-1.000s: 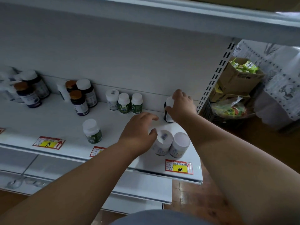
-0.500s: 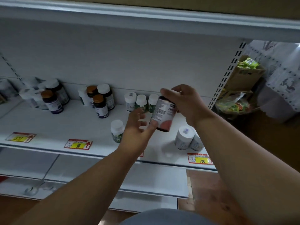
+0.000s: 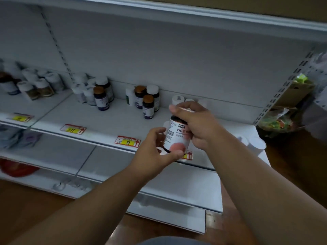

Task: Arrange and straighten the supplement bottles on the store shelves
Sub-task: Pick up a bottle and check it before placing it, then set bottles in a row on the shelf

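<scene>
While the right hand (image 3: 198,126) grips a dark supplement bottle (image 3: 177,136) from above, fingers curled over its cap end, the left hand (image 3: 155,152) pinches the bottle's base, thumb under the bottom edge and fingers behind it. Bottle is held in the air in front of the shelf (image 3: 109,126), slightly tilted, label facing the camera: white with black lettering and a pink fruit graphic near the bottom.

Just beyond the hands, at the back of the shelf, white-capped bottles (image 3: 177,99) stand partly hidden behind the right hand. Left of them, a cluster of dark bottles (image 3: 147,101), two brown caps, one white cap, with a white bottle on its left. Further left, another group (image 3: 99,93) of dark and white bottles; far left, past the shelf divider, more bottles (image 3: 33,85), blurred.

Near right, two white bottles (image 3: 254,143) close to the shelf's front edge. Price tags along the front edge: "98" (image 3: 127,141) just left of the left hand, another yellow tag (image 3: 73,129) further left. Cardboard box (image 3: 293,92) with green packets at far right, beyond the shelf upright.
</scene>
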Tool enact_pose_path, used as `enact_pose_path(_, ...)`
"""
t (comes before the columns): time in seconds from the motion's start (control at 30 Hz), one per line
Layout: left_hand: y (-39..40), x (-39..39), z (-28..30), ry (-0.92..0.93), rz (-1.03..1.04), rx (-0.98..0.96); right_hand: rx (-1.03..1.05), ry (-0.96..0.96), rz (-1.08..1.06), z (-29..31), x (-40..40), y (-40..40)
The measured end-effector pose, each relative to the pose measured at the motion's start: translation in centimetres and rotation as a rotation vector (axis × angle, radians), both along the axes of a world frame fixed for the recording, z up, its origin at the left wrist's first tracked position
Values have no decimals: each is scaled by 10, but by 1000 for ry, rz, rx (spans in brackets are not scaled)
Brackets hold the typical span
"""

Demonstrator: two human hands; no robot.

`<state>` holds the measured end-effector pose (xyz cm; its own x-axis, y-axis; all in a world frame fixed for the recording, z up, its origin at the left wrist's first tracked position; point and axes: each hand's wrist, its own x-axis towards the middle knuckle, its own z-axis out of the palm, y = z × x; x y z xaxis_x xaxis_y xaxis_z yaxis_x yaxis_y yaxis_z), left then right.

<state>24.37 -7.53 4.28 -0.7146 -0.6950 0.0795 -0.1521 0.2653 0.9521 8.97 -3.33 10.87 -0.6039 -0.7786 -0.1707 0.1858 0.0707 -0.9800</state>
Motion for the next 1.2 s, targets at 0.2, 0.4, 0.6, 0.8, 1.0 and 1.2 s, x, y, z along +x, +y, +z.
enact_pose_path(0.2,-21,59,0,1,183,-22,-80,-85,366,-4,50,-39)
enact_pose_path(0.4,-66,115,-10,-32,277,-35,20,205,442,-14,94,-93)
enact_pose_path(0.6,-162,150,-14,-33,236,-45,95,486,320,-17,139,-183)
enact_pose_path(0.8,-279,195,-12,-150,82,-94,52,507,341,-20,186,-271)
enact_pose_path(1.0,-350,217,-31,-337,112,-324,159,704,252,-36,211,-324)
enact_pose_path(1.2,-384,223,-46,-398,124,-402,174,837,320,-58,214,-357)
